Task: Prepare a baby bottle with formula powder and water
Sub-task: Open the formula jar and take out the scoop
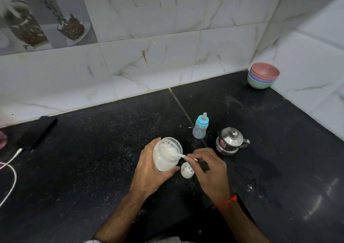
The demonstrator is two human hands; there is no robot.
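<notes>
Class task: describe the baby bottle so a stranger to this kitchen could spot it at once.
Find the black countertop below the marble-tiled wall. Near its middle, just left of the steel kettle, stands the baby bottle. Unlike its neighbours, it has a blue collar and clear teat.

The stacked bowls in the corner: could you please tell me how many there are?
4 bowls, nested in one stack at the counter's far right corner: pink on top, then purple, blue and green at the bottom. More could be hidden inside.

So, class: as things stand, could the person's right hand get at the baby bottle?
Probably yes, once freed. The right hand pinches a spoon in the jar; the baby bottle stands just beyond on bare counter, kettle off to the side.
</notes>
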